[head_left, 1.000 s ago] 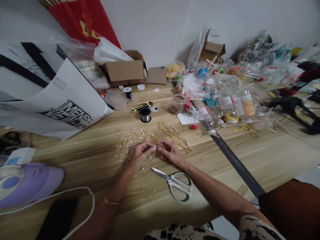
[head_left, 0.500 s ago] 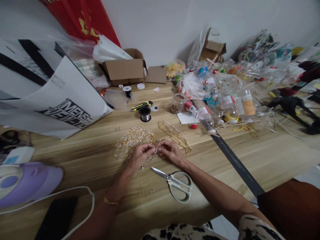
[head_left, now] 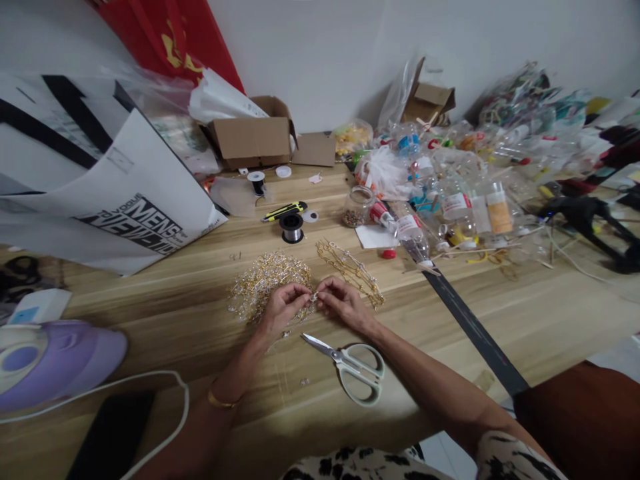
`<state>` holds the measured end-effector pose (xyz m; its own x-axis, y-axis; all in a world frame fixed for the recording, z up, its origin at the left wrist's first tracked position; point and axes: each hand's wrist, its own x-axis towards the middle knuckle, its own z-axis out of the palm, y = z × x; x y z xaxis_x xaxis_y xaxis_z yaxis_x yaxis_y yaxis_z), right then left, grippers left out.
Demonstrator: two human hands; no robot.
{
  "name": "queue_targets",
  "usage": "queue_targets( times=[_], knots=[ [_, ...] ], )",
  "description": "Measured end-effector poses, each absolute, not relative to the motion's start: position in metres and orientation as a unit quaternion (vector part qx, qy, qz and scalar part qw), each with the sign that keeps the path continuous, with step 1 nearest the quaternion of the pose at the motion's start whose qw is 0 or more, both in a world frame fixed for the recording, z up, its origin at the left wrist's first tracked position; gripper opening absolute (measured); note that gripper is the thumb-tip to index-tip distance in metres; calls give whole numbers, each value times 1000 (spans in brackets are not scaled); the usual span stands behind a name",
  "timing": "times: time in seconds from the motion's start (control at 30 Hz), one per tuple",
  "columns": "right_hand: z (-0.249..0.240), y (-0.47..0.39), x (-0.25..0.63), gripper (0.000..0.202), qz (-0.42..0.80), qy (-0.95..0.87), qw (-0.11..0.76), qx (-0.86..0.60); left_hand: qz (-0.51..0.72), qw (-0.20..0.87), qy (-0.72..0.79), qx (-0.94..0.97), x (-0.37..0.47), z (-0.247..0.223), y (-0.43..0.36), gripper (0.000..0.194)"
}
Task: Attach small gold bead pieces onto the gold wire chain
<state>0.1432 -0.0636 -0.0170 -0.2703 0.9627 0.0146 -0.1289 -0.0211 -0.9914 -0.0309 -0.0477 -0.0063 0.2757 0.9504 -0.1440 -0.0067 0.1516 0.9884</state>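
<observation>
Fingertips of my left hand (head_left: 286, 305) and my right hand (head_left: 344, 303) nearly meet, both pinched around a small silvery beaded piece (head_left: 313, 298). Its exact shape is too small to make out. My left hand lies against the lower right side of a pile of gold and clear beaded chain (head_left: 267, 277). Several gold and silver beaded strands (head_left: 350, 272) stretch out just beyond my right hand. Scissors with pale green handles (head_left: 350, 367) lie slightly open on the table below my hands. A few tiny clear beads (head_left: 305, 382) rest left of the scissors.
Behind my hands are a wire spool (head_left: 291, 228), a yellow-black utility knife (head_left: 284, 211) and a glass jar of beads (head_left: 358, 207). Plastic bottles (head_left: 457, 207) crowd the right back. A white bag (head_left: 130, 193), a purple appliance (head_left: 65, 363) and a dark phone (head_left: 111, 433) stand or lie leftward.
My fingertips have drawn slightly apart, with the right hand shifting a little, and more of the small silvery piece shows between them. The view has tilted very slightly.
</observation>
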Motion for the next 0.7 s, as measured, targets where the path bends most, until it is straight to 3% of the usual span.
queue_targets(
  times=[0.7],
  knots=[
    [-8,-71,140,17,441,-645,457,-426,390,617,452,514,-30,-12,-47,19]
  ],
)
